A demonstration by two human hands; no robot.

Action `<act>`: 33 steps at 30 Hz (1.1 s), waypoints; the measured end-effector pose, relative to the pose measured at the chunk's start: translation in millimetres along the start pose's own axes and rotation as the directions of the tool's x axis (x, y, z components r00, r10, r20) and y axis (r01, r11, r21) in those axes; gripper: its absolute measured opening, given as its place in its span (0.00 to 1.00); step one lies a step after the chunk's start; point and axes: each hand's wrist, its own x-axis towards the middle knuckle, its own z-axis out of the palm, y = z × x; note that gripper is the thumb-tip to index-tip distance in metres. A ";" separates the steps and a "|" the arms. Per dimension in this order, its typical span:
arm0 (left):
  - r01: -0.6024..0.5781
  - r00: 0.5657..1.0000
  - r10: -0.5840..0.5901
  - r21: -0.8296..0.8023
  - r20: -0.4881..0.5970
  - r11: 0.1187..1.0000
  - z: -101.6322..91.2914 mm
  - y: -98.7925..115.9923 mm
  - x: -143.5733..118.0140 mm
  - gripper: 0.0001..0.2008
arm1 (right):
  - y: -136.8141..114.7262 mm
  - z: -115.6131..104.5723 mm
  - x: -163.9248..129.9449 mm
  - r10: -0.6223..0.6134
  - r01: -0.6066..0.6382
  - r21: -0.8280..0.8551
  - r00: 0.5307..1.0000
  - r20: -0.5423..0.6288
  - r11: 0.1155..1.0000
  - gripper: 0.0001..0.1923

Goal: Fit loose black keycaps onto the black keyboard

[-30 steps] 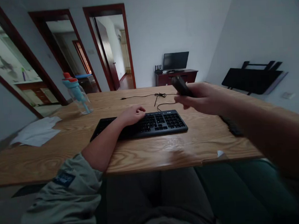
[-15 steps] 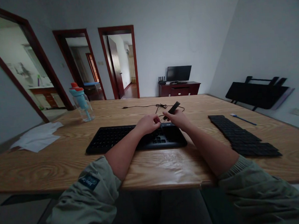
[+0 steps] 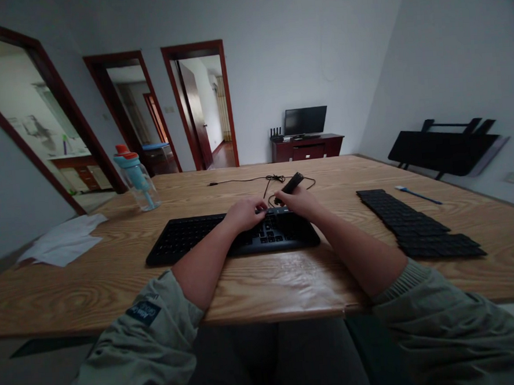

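A black keyboard (image 3: 190, 238) lies on the wooden table (image 3: 262, 279) in front of me. My left hand (image 3: 243, 212) rests on its right half with the fingers curled onto the keys. My right hand (image 3: 300, 202) hovers over the keyboard's far right end and holds a small dark stick-shaped tool (image 3: 290, 186), its tip pointing down toward the keys close to my left fingers. A thin black cable (image 3: 256, 180) runs across the table just behind both hands.
A dark strip of keyboard-like panels (image 3: 415, 223) lies to the right, with a thin blue-tipped stick (image 3: 416, 195) beyond it. A blue bottle with a red cap (image 3: 135, 177) and white paper (image 3: 64, 242) sit at the left. A black folded frame (image 3: 441, 146) leans on the right wall.
My right hand has come down from mid-air on the right with the dark tool to the keyboard's far end, beside my left hand. The view rose and steadied.
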 end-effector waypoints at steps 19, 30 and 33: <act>-0.015 0.998 0.019 0.065 -0.057 0.998 -0.1 13.7 -1.9 0.07 | -1.6 0.3 -1.7 0.088 -0.094 -0.043 0.988 -0.125 0.995 0.27; -0.039 0.999 0.040 0.054 -0.020 0.998 4.5 8.0 0.1 0.10 | 4.7 5.1 -0.1 0.113 -0.121 -0.074 0.988 -0.105 0.990 0.29; -0.026 1.000 0.026 0.051 -0.015 0.998 4.7 6.6 0.9 0.11 | 5.4 6.3 -0.3 0.092 -0.102 -0.083 0.989 -0.114 0.991 0.29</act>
